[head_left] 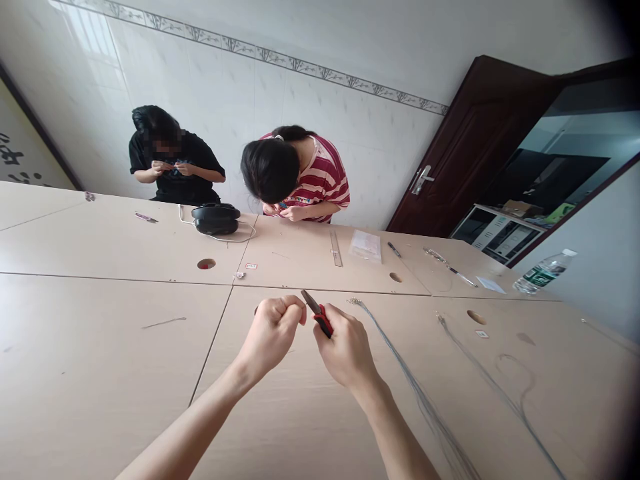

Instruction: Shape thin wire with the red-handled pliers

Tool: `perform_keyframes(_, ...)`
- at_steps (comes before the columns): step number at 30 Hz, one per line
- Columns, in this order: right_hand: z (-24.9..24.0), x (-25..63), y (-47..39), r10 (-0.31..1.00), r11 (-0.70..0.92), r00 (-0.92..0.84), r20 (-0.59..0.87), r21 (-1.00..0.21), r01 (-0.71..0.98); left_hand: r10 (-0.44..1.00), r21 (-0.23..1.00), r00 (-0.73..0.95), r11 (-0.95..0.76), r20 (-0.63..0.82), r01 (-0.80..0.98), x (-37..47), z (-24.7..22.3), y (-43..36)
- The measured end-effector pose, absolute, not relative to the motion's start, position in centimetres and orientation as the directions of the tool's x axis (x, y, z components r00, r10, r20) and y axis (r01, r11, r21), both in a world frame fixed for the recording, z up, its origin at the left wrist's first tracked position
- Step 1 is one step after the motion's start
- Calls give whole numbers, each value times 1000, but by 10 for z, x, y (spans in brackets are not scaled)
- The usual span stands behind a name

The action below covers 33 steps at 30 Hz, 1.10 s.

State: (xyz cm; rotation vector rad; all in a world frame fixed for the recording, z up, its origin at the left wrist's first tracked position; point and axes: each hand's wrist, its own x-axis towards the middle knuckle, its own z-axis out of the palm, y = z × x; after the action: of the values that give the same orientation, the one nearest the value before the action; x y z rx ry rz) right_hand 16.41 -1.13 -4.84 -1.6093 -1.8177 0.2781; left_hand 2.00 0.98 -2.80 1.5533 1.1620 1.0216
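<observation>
My right hand (pixel 345 343) is wrapped round a pair of pliers (pixel 317 309) with red and black handles. The jaws point up and to the left, close to the fingers of my left hand (pixel 275 328). That hand is closed, thumb against the curled fingers; whatever it pinches is too small or hidden to name. Right of the pliers lies a bundle of thin grey wires (pixel 400 360) with gold-coloured ends, running toward the table's near edge. A second wire bundle (pixel 480 367) lies farther right. On the left, a single short wire (pixel 164 323) rests on the tabletop.
Two people sit across the table (pixel 125 373), heads bent over their hands. Between us are a black device (pixel 216 219) with a white cable, a ruler (pixel 335 249), a clear plastic box (pixel 365 246), a pen (pixel 463 277) and a water bottle (pixel 544 273). Round holes pierce the tabletop.
</observation>
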Motion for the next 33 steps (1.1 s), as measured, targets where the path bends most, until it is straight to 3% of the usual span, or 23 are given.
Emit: perform_keyframes(33,-51,168,-9,935,245,-15,353,-618,747,978,981,193,-113,81,159,22,-32,13)
